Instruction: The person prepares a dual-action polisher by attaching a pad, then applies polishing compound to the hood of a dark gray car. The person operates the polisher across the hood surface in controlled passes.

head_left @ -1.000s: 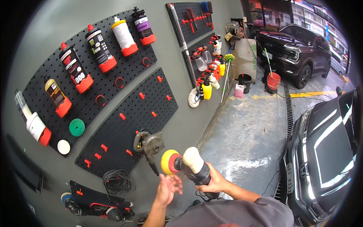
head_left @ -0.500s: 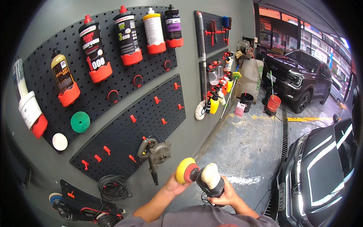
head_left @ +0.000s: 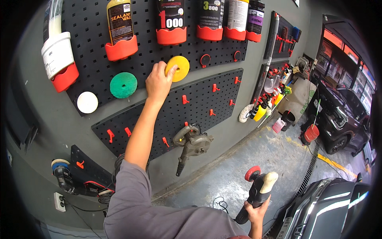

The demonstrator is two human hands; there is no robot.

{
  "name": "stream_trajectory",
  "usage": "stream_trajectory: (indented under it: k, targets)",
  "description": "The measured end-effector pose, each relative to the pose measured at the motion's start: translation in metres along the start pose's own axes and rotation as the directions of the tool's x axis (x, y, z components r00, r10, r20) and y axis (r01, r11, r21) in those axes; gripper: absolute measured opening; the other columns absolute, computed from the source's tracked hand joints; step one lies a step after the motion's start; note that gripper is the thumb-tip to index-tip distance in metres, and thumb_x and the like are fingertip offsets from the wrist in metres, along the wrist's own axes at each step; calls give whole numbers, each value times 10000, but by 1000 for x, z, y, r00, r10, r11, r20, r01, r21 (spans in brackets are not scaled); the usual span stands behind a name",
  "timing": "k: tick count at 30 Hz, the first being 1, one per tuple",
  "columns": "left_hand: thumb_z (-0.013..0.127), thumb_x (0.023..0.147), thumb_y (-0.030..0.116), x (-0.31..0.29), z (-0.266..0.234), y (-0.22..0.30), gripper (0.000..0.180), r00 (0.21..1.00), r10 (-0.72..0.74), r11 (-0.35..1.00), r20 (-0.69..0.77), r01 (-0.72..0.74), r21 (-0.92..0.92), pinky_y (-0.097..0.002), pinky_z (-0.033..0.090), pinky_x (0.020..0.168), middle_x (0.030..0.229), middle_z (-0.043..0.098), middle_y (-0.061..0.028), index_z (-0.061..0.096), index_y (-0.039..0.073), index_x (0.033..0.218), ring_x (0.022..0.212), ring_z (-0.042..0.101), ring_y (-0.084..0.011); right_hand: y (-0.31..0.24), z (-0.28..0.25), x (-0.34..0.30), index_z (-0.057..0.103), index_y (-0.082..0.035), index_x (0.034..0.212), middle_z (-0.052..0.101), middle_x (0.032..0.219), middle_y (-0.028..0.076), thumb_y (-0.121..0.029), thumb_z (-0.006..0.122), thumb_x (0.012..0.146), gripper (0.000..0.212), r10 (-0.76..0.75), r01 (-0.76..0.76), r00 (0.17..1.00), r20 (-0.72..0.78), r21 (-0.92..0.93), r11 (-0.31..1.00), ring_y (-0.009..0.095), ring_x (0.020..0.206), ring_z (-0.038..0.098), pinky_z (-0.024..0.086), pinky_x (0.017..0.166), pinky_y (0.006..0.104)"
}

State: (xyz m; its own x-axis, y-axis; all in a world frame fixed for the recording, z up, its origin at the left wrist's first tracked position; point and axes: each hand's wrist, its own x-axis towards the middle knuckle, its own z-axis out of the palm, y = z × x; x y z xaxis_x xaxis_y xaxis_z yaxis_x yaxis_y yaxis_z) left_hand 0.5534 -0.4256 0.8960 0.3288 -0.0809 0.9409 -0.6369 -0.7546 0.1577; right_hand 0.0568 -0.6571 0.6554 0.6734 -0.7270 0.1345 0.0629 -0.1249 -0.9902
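Left grip [head_left: 158, 83]: edge of yellow pad [head_left: 182, 67]

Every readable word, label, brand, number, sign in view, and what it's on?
Wording isn't copied here; only where print stands:
Amber bottle: large label lettering, legible.
Black bottle, second black bottle: large digits, legible.
White bottle, purple-labelled bottle: mostly too small.
White tub: too small.
Near car's plate: too blurred.
Green marking on grey block: too blurred.
Yellow pad, polisher: none legible.
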Motion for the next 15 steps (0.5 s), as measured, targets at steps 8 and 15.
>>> stream_trajectory:
  k: [8, 15]
  targets:
    - [818, 924, 344, -40, -53, 86, 515, 998, -54, 998, 6, 55, -19, -437, 533, 933, 1184, 690, -138, 637, 99, 1339, 1103, 676, -302, 28, -32, -1, 449, 15, 1476, 621, 1325, 211, -300, 925, 662, 993, -54, 47, 998, -13, -299, 953, 338, 1230, 629, 495, 1059, 440]
    - [890, 791, 273, -42, -146, -8, 808, 895, 383, 717, 229, -445, 537, -527, 502, 1033, 1515, 522, -203, 532, 297, 1515, 1291, 582, -407, 12, -44, -3, 400, -71, 1516, 659, 1297, 198, -269, 848, 758, 902, 45, -34, 993, 106, -108, 994, 348, 1209, 661, 519, 1014, 446]
